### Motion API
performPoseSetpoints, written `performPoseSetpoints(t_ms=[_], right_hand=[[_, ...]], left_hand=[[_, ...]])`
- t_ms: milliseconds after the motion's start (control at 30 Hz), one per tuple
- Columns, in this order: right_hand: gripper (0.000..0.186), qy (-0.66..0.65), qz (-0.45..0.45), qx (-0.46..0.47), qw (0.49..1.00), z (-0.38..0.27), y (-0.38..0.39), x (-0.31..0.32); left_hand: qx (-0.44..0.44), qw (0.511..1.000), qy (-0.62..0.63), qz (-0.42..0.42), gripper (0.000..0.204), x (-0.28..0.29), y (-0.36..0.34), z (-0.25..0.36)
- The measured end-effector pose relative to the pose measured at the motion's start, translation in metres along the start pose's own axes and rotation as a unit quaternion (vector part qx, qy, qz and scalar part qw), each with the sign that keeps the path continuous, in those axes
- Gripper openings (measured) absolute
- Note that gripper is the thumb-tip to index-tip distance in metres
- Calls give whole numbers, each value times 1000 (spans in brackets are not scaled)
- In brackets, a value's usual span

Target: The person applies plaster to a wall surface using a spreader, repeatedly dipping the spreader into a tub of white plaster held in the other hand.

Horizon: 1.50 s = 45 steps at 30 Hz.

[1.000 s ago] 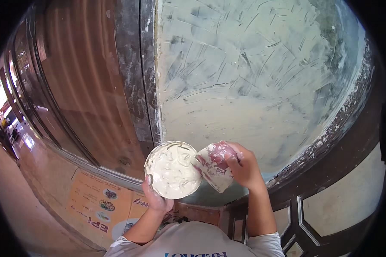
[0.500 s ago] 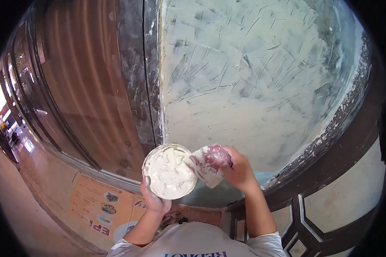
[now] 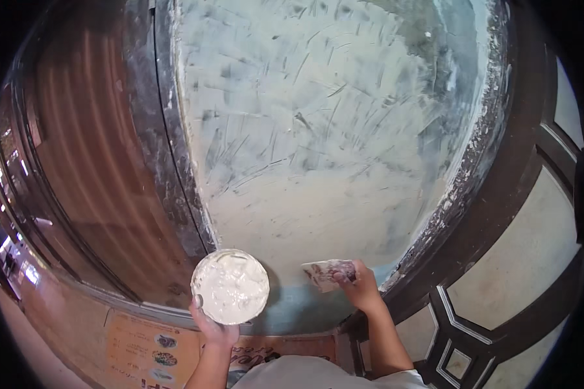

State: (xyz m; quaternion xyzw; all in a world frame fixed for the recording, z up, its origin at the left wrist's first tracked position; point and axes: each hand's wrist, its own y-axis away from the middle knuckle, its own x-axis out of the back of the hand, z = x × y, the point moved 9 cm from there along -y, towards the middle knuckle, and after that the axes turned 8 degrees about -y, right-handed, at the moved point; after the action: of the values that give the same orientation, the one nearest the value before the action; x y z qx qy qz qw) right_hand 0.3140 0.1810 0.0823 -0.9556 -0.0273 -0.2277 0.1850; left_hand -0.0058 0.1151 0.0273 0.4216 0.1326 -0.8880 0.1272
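My left hand (image 3: pixel 214 330) supports a round tub (image 3: pixel 259 312) from below, its thumb against the rim. Thick white putty (image 3: pixel 232 285) with a glossy, uneven surface fills the tub. To the right, my right hand (image 3: pixel 362 286) is closed around a flat putty scraper (image 3: pixel 319 276), its blade smeared with white and its grip reddish and coated with paste. The scraper is apart from the tub, in front of the lower part of a wall panel (image 3: pixel 292 194). Whether its blade touches the panel I cannot tell. The panel carries pale putty with many dark streaks and strokes.
A dark frame strip (image 3: pixel 169 123) and a brown corrugated panel (image 3: pixel 78 142) stand at the left. To the right is a dark door (image 3: pixel 486 259) with pale inset panels. An orange printed sheet (image 3: pixel 150 350) lies at the lower left.
The scraper has come away from the tub's right rim, leaving a gap between them. Tub and both hands sit lower in the picture, and the whole view has shifted.
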Motion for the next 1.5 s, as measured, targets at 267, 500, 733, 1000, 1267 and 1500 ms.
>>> performPoseSetpoints(t_ms=[267, 500, 733, 1000, 1267, 1500], right_hand=[[36, -85, 244, 5, 966, 61, 18, 97], [40, -289, 416, 128, 853, 6, -28, 148], [38, -360, 417, 78, 831, 27, -71, 159], [38, -241, 347, 149, 894, 8, -66, 137], [39, -485, 474, 105, 727, 48, -41, 167], [44, -360, 489, 80, 790, 69, -49, 176]], left_hand=[[84, 996, 8, -12, 64, -2, 18, -35], [103, 995, -4, 3, 61, -12, 28, -51], [110, 993, -34, 1, 65, -24, 46, -65], [93, 995, -18, 35, 66, -19, 58, -78], [85, 996, -6, 31, 63, -44, 67, -97], [98, 994, -31, 23, 67, -59, 71, -128]])
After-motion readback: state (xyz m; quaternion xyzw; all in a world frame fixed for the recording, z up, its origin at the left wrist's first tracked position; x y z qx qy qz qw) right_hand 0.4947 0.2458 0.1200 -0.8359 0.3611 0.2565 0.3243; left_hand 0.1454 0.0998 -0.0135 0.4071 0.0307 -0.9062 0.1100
